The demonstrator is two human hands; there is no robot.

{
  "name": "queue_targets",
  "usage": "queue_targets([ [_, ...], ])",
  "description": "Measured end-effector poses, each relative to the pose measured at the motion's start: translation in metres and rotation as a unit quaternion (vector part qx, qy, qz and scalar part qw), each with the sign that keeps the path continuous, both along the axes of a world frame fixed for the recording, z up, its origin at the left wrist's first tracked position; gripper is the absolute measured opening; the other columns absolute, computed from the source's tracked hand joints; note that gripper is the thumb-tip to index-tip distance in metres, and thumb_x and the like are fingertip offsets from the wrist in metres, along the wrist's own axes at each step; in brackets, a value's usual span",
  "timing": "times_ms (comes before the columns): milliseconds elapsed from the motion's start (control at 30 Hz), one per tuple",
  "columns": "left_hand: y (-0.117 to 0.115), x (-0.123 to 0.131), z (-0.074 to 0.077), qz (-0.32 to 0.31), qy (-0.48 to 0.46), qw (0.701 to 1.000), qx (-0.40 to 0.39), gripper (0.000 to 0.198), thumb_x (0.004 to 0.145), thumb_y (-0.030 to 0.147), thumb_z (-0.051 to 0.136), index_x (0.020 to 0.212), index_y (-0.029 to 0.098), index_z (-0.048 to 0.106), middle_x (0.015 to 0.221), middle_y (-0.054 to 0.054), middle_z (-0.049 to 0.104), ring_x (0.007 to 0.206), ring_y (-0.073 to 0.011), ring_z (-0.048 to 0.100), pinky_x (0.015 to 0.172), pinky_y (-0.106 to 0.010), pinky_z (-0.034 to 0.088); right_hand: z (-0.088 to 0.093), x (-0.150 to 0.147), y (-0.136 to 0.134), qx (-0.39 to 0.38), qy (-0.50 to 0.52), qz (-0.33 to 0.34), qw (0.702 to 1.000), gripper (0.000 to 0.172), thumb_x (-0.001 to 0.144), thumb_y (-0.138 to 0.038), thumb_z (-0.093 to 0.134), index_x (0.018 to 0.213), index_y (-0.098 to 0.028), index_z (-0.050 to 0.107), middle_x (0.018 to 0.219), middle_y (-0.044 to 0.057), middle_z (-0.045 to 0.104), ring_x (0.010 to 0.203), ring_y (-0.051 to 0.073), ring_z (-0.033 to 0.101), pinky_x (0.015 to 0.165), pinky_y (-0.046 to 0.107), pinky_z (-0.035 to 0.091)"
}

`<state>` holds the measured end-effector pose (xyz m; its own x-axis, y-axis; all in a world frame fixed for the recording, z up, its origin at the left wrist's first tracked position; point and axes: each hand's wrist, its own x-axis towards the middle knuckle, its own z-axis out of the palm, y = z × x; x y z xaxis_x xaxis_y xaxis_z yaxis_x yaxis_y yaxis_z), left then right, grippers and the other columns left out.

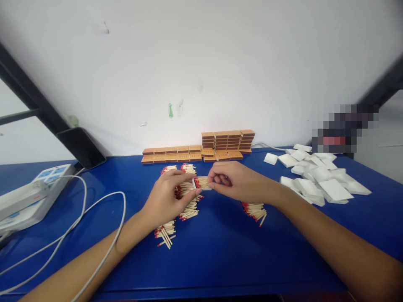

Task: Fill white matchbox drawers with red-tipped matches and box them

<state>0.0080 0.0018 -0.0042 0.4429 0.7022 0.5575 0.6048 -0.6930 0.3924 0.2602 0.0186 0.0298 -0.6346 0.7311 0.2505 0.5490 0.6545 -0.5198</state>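
A: Identify the rear boundary.
B: 1 pale wall (220,63), with scuffs (105,27) and a green mark (170,110).
A: Work surface?
B: Glossy blue tabletop (220,260), against the wall.
A: Side members?
B: 2 dark diagonal bars (28,79), 1 per side. Lighting: soft, diffuse.

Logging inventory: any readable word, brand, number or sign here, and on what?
None readable.
Orange-and-brown rectangular matchboxes: printed marks, too small and blurred to read.
Small white open-topped tray, held: no text visible.
White-and-blue plastic power strip: nothing legible.
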Motion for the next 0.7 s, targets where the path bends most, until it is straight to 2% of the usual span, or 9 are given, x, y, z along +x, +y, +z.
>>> queue_targets([
  [200,0.0005,-0.0006,0.0010,0.001,-0.003,1.000,0.000,0.032,0.093,0.040,0.078,0.120,0.022,0.076,0.114,-0.011,0.076,0.106,-0.0278,0.071,0.095,-0.047,0.058,0.0016,-0.0007,-0.0009,0.002,0.006,0.005,1.000,0.007,0.091,-0.021,0.062,0.087,-0.021,0.067,0.078,0.000,0.063,0.071,0.015,0.054,0.066,0.029,0.040],
  [367,-0.0001,-0.0001,0.0008,-0.004,-0.007,1.000,0.000,0.034,0.093,0.039,0.078,0.122,0.021,0.075,0.112,-0.010,0.077,0.106,-0.0273,0.071,0.095,-0.046,0.059,-0.0031,-0.0031,-0.0012,0.005,0.021,0.017,1.000,0.010,0.095,-0.026,0.062,0.088,-0.021,0.067,0.079,0.000,0.060,0.072,0.014,0.053,0.068,0.029,0.041],
  [700,-0.0024,0.0015,0.0017,-0.013,-0.014,1.000,-0.002,0.034,0.093,0.040,0.078,0.121,0.020,0.076,0.112,-0.010,0.078,0.105,-0.0269,0.072,0.095,-0.044,0.059,-0.0034,-0.0093,-0.0052,0.038,0.034,-0.034,0.998,0.011,0.093,-0.024,0.065,0.083,-0.021,0.064,0.077,-0.001,0.060,0.070,0.014,0.052,0.069,0.029,0.039],
])
